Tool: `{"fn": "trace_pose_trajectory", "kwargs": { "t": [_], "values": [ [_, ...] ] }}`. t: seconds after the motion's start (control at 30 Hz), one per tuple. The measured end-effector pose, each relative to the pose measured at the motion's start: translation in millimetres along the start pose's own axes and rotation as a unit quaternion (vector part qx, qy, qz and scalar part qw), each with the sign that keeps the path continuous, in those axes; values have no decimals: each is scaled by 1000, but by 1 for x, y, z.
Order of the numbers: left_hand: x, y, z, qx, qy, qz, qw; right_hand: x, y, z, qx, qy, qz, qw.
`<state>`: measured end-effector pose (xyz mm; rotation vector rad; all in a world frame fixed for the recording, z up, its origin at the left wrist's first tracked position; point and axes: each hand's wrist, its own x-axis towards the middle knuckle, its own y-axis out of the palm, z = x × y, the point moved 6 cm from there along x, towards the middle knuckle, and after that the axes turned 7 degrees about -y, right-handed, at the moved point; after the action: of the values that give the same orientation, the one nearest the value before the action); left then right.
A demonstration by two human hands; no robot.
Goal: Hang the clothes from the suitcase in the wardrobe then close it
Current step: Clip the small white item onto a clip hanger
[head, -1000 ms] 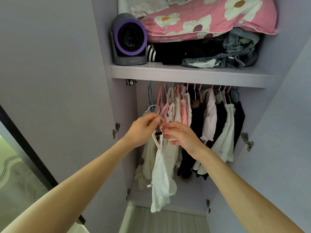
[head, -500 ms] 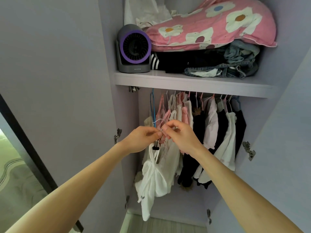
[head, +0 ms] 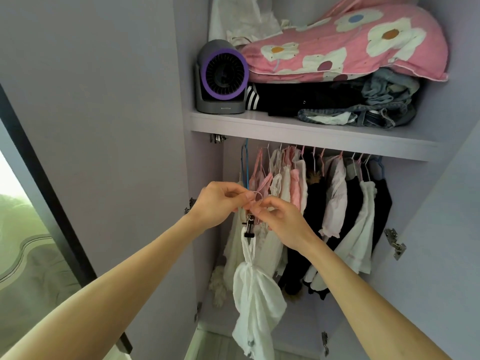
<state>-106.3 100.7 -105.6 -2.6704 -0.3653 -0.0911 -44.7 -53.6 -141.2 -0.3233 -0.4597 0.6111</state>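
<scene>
My left hand (head: pixel 218 203) and right hand (head: pixel 283 224) each have a grip pinched on the wire hanger (head: pixel 257 198) at its hook. The white garment (head: pixel 255 294) dangles from its clip (head: pixel 250 226) below the shelf's (head: pixel 311 136) left end. It looks light and limp, so I'd steer by the stiff hook.

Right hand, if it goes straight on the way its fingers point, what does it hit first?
Probably the left hand, just up-left of the right hand at the wire hook both pinch; depth is unclear.

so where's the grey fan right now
In the head view the grey fan stands at the left end of the wardrobe shelf, right beside the pink flowered pillow.
</scene>
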Motion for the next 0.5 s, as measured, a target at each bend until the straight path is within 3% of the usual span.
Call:
{"fn": "trace_pose_trajectory", "kwargs": {
  "t": [0.1, 0.37, 0.5],
  "values": [
    [3, -1, -2, -30, -5, 6, 1000, -7, 16, -1, 24, 28, 84, 996],
    [8, -12, 8, -97, -55, -24, 993, -5, 19, -5, 85, 79, 61, 991],
    [8, -18, 11, -114, -71, -45, 990, 0, 22, -1, 77, 45, 55, 995]
  ]
}}
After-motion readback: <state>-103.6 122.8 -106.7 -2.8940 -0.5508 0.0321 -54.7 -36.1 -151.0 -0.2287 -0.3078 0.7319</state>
